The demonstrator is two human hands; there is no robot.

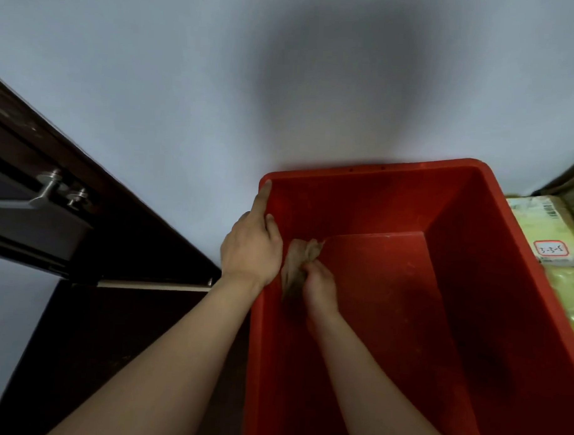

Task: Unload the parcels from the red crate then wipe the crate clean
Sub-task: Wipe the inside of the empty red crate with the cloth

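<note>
The red crate stands against a pale wall, its inside dusted with faint pale smudges. The left grip clasps the crate's left rim, thumb inside, the rest of the hand outside, forefinger stretched along the edge toward the far corner. The right grip is down inside the crate, its fingers closed round a bunched brown cloth, which lies against the left inner wall near the far left corner of the floor. Just right of the crate lies a yellow-green parcel with a handwritten label. A dark door with a metal handle is at left.
</note>
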